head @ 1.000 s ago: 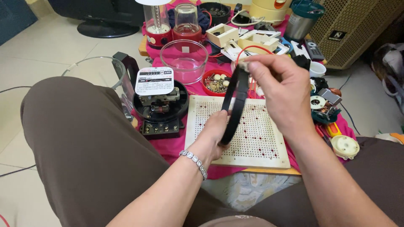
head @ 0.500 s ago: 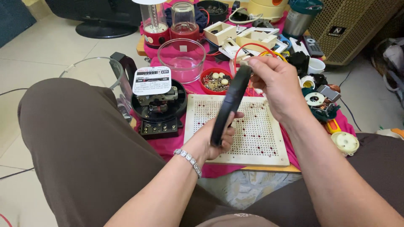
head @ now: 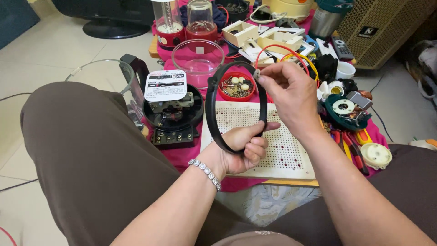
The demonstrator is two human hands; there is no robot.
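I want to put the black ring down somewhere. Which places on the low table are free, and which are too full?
The white perforated board is mostly bare to the right of the left hand, which grips the black ring with the right hand. It is crowded along the far edge around the glass bowl and red dish, and at the right by the pliers.

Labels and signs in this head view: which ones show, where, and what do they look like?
White rectangular label plate: on the black round meter, left of the black ring; red stripe on top.
Small dark badge: on the tan grille box, top right; rectangular, pale lettering.
Small white square sticker: on the clear glass bowl, behind the meter.
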